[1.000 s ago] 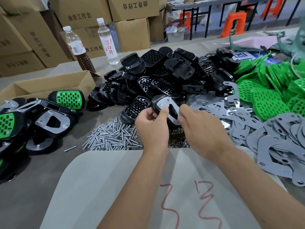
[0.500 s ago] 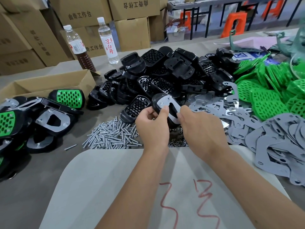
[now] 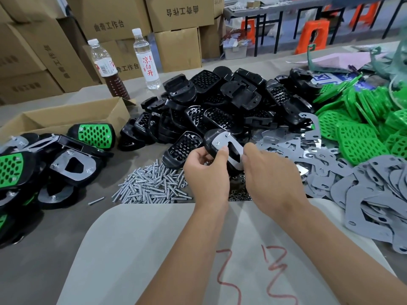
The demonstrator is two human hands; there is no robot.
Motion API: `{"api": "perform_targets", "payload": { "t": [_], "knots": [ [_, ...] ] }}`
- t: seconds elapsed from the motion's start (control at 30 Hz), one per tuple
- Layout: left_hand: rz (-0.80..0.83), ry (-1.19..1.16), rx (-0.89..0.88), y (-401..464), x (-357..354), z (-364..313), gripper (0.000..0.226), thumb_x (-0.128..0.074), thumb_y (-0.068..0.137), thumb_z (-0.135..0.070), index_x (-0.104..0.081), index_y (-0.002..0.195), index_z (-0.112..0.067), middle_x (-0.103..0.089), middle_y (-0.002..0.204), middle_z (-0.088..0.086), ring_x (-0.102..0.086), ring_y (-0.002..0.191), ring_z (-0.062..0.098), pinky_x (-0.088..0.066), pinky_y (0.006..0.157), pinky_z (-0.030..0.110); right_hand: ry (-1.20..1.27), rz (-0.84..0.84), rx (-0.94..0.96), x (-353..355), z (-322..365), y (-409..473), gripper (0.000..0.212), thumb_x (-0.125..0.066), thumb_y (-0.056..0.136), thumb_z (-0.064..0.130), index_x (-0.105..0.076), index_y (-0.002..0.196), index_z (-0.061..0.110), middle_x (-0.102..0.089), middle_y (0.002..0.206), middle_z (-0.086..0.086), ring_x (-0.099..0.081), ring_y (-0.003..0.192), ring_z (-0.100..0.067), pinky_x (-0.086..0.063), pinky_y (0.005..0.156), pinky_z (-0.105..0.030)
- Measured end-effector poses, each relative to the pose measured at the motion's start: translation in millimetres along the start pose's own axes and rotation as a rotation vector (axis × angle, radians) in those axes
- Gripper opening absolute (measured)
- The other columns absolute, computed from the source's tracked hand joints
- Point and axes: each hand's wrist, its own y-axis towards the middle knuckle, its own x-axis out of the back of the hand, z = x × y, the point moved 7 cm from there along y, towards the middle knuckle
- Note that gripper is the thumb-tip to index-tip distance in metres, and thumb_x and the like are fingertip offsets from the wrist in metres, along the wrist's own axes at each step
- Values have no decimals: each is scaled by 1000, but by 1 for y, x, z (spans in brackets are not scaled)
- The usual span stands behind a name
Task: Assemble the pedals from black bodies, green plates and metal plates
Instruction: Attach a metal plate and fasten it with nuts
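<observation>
Both forearms reach forward over a pale board marked with red scribbles. The left hand curls around the near end of a black pedal, thumb pressed up against the shiny metal plate on its upturned underside. The right hand meets the plate's right edge with bent fingers; whether it pinches the plate or only touches it cannot be told. The pedal is held just above a heap of small silver screws, in front of the pile of black bodies.

The bodies are glossy moulded plastic with honeycomb holes. The green plates at the right are flat and perforated. The loose metal plates look dull grey, with a large cut-out. Two screw ends stick up through the held plate.

Finished pedals lie at the left beside a cardboard box.

Compared with half a second ago, the hands and the pedal sit in nearly the same place and the grip looks unchanged.
</observation>
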Motion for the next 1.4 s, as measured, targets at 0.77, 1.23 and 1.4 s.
{"api": "perform_targets", "payload": {
  "t": [0.77,1.23,1.4],
  "knots": [
    [5,52,-57,-3,-8,0,13,-81,88,-15,-73,97,-13,-76,96,7,-73,91,25,-61,82,39,76,-57,-287,5,-19,-5,61,-21,105,56,-59,74,19,-57,62,1,-54,65,-29,-39,57,-36],
    [-85,74,81,31,85,-36,26,-75,95,-18,-71,87,6,-75,77,17,-73,67,26,-65,62,45,1019,224,-170,-28,62,15,45,-88,82,28,-63,119,29,-68,77,21,-64,51,-6,-49,50,-21],
    [-261,289,-127,47,158,-90,22,-75,91,-24,-69,78,-7,-75,64,6,-77,62,30,-65,66,45,1357,419,-165,-49,157,45,60,-80,85,-5,-60,138,16,-71,94,-2,-72,70,-16,-60,61,-26]
  ]
}}
